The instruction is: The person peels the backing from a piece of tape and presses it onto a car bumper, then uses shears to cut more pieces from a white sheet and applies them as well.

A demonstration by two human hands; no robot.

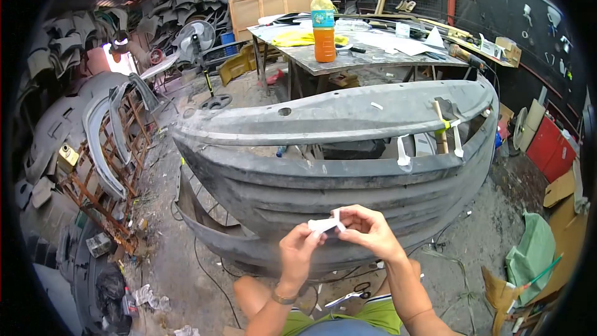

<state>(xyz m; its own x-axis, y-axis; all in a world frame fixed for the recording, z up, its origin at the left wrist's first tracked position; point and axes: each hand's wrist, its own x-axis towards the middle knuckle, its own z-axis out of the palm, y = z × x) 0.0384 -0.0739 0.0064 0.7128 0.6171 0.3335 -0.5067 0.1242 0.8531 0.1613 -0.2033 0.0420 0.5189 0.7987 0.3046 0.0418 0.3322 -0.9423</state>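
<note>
A small white strip of tape-like material (324, 224) is pinched between the fingertips of the left hand (298, 252) and the right hand (368, 230), both closed on it, near the large grey plastic car bumper (323, 174). Similar white strips (403, 152) are seen across the bumper's right opening. An orange drink bottle (323, 27) stands on the far desk (373, 56).
</note>
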